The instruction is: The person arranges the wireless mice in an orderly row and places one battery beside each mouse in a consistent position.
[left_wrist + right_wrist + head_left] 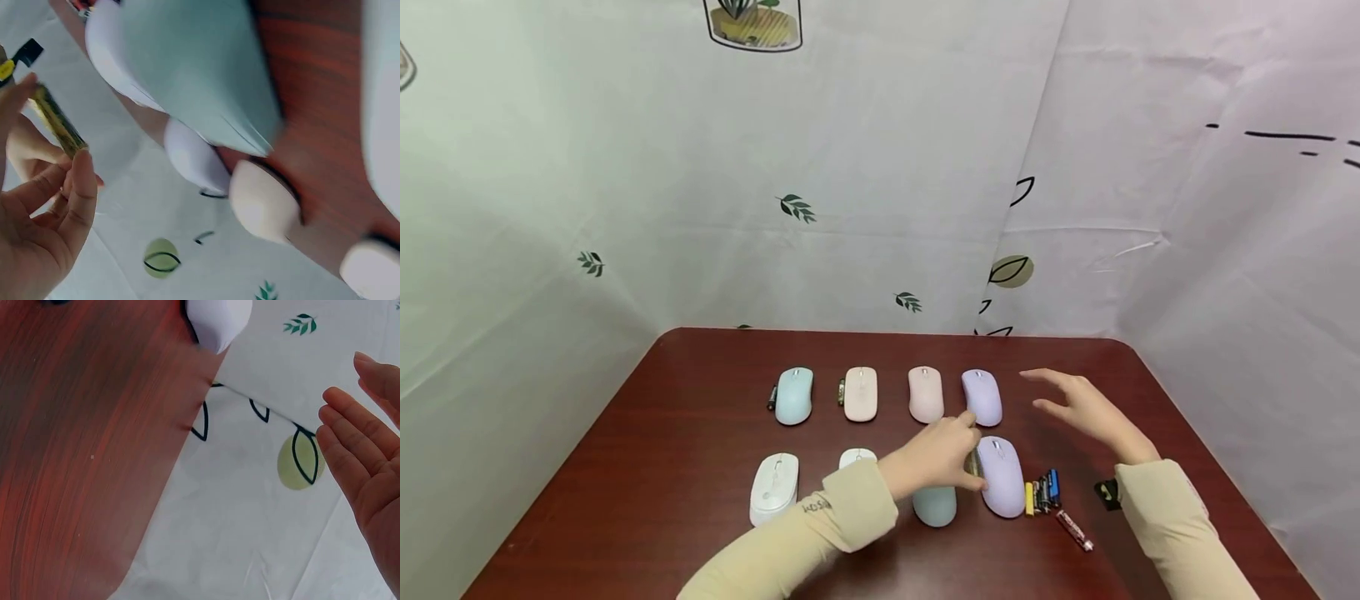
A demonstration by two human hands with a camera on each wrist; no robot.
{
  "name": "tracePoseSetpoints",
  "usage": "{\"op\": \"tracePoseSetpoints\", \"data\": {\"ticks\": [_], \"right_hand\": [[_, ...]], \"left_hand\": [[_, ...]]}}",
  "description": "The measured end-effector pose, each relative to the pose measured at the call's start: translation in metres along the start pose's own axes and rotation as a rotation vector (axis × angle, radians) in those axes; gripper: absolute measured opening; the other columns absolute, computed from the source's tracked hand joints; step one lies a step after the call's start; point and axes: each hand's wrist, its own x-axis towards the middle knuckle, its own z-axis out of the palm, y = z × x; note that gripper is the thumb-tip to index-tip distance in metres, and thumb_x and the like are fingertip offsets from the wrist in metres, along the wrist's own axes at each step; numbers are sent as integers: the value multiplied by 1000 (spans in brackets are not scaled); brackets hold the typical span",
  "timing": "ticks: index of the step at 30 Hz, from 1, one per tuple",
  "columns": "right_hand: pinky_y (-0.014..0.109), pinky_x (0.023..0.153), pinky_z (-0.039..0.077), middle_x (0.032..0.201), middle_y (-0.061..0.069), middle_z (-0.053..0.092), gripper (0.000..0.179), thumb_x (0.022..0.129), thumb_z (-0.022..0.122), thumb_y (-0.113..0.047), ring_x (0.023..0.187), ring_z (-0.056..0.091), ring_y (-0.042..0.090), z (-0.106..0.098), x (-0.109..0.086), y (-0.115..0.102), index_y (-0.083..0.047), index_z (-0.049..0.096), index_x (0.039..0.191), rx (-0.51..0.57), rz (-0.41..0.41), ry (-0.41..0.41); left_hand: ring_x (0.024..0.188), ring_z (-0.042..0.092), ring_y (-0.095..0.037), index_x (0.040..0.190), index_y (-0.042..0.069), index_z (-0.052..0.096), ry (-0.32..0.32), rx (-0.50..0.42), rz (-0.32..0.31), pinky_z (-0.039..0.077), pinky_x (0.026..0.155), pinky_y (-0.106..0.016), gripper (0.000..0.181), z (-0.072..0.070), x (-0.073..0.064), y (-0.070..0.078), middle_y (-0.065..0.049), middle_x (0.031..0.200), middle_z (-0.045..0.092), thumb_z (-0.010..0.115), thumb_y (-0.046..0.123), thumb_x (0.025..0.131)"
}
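Note:
My left hand pinches a gold-and-dark battery between thumb and fingertips, over the gap between the front grey-green mouse and the front purple mouse. Part of the grey-green mouse is hidden beneath that hand. Off to the right, my right hand hovers with fingers extended and holds nothing. Its palm and fingers show in the right wrist view too. The back purple mouse lies between the two hands.
At the back stand a light blue mouse, a beige mouse and a pink mouse; batteries lie beside the first two. A white mouse sits front left. Several batteries, a pink-patterned battery and a small black item lie right.

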Motion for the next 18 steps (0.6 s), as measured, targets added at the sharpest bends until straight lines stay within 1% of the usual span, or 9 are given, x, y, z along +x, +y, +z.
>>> {"op": "tracePoseSetpoints", "data": {"ticks": [3, 7, 11, 14, 15, 18], "right_hand": [[51, 87, 47, 120, 18, 63, 42, 83, 67, -3, 109, 59, 35, 5, 4, -4, 0, 57, 124, 17, 3, -28], [51, 89, 47, 120, 17, 63, 42, 84, 67, -4, 111, 59, 35, 12, 7, -12, 1, 57, 124, 15, 5, -61], [50, 87, 49, 117, 18, 64, 38, 84, 67, -6, 108, 61, 35, 23, 14, -23, 3, 59, 121, -2, 40, -49], [48, 83, 50, 113, 19, 65, 34, 85, 66, -7, 103, 63, 34, 34, 21, -30, 4, 61, 116, -17, 73, -30], [47, 81, 50, 112, 19, 66, 32, 85, 66, -6, 98, 64, 33, 38, 24, -33, 4, 61, 115, -13, 86, -28], [46, 81, 51, 111, 19, 66, 31, 86, 64, -7, 97, 64, 34, 46, 34, -42, 4, 62, 114, 7, 104, -34]], "left_hand": [[66, 52, -8, 71, 15, 60, -13, 9, 0, 44, 60, -16, 40, -1, -6, -10, 2, 79, 52, 77, 51, 68], [67, 50, -8, 76, 13, 62, -30, -3, -4, 41, 60, -16, 38, -2, -12, -20, 3, 76, 53, 79, 45, 69], [66, 50, -6, 79, 13, 66, -21, -12, -15, 41, 59, -16, 35, 1, -21, -31, 4, 74, 55, 81, 42, 68], [64, 49, -7, 76, 13, 65, -8, -19, -50, 40, 58, -17, 35, 1, -26, -41, 4, 71, 54, 81, 43, 68], [64, 49, -7, 75, 13, 64, -4, -18, -66, 41, 58, -18, 37, 1, -28, -44, 4, 70, 53, 81, 44, 67], [67, 52, -11, 82, 8, 67, 1, -38, -117, 44, 61, -20, 40, 1, -33, -54, 0, 75, 57, 80, 44, 68]]}}
